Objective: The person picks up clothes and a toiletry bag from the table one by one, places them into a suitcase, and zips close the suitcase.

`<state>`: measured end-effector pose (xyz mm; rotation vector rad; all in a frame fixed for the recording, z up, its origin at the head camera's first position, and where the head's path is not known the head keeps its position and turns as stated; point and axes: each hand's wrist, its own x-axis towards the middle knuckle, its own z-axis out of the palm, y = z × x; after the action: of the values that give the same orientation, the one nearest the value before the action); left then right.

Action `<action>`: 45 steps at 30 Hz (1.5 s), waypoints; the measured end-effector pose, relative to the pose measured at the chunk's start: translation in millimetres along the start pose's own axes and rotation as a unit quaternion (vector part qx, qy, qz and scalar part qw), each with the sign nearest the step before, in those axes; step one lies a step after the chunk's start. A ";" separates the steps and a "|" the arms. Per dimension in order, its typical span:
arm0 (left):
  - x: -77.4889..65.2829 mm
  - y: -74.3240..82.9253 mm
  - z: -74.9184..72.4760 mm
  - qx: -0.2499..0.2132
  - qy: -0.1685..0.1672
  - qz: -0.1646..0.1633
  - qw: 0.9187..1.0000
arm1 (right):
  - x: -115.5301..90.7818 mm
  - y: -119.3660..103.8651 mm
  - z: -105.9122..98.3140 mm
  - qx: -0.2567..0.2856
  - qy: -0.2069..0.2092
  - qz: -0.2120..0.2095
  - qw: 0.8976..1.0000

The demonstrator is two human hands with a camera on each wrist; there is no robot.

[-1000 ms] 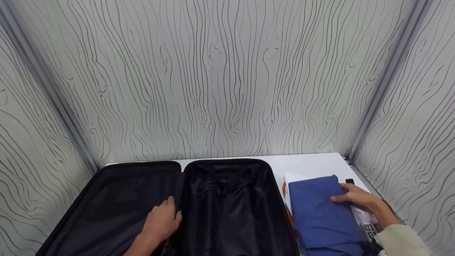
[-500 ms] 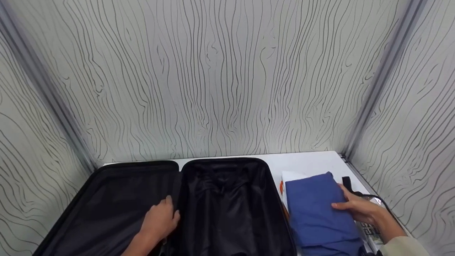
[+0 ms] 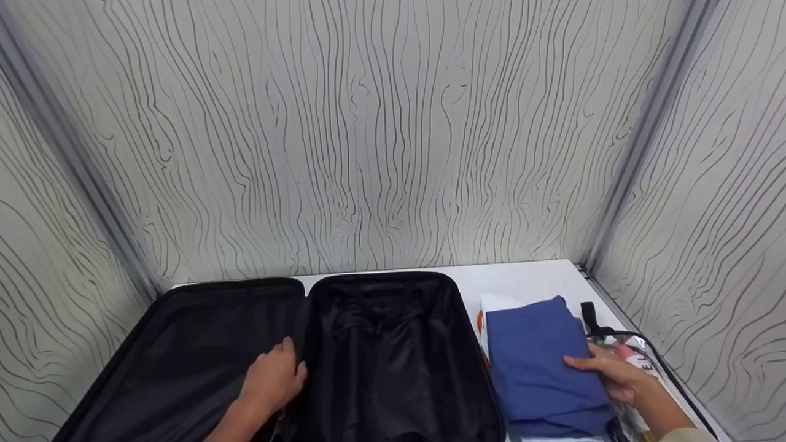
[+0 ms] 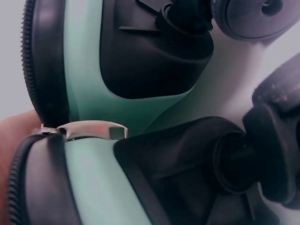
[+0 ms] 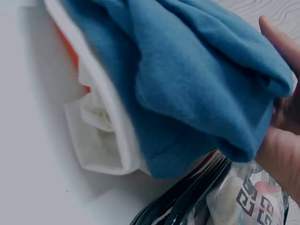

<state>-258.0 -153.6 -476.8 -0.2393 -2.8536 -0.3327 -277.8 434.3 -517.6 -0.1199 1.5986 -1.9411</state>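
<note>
An open black-lined suitcase (image 3: 393, 368) lies spread in two halves on the white table. At the seam between them, my left hand (image 3: 273, 377) rests on the left half's inner edge with loosely bent fingers. The left wrist view shows the suitcase's mint-green shell (image 4: 86, 56), black zipper teeth and a metal zipper pull (image 4: 93, 129). To the right of the suitcase, my right hand (image 3: 614, 376) grips a folded blue garment (image 3: 540, 362) by its right edge, thumb on top, fingers hidden beneath. White folded cloth (image 5: 129, 145) and a strip of orange show under the blue one.
Beside my right hand is a clear plastic bag (image 5: 262, 201) with dark printed pattern and pinkish contents. A black strap (image 3: 589, 316) lies behind it. Suitcase wheels (image 4: 272, 159) show in the left wrist view. Wood-grain patterned panels (image 3: 393, 135) stand around the table.
My right hand has slid slightly toward me along the blue garment's right edge, exposing more of the strap and bag. The whole view has shifted a little; my left hand stays at the seam.
</note>
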 end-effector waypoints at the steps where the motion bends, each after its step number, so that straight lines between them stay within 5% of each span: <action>1: 2.1 0.2 -0.5 -0.004 -0.010 -0.006 1.000 | 0.8 -0.5 2.0 -0.013 0.010 0.002 1.000; 8: 23.1 5.8 -8.7 -0.035 -0.071 -0.053 0.995 | 9.9 -12.5 14.2 -0.122 0.110 -0.015 0.986; 14: 45.8 13.7 -14.9 -0.030 -0.111 -0.068 0.991 | 13.4 -38.6 22.1 -0.132 0.125 -0.015 0.983; 26: 83.6 22.8 -17.1 -0.018 -0.137 -0.059 0.989 | 3.3 -106.2 42.2 -0.155 0.144 -0.045 0.976; 45: 86.7 23.4 -21.4 -0.029 -0.163 -0.065 0.984 | 25.9 -179.2 111.0 -0.209 0.174 -0.093 0.958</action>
<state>-331.1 -124.9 -428.4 -0.1270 -3.1951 -0.4404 -321.1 340.5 -332.0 -0.1065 2.2941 -1.8006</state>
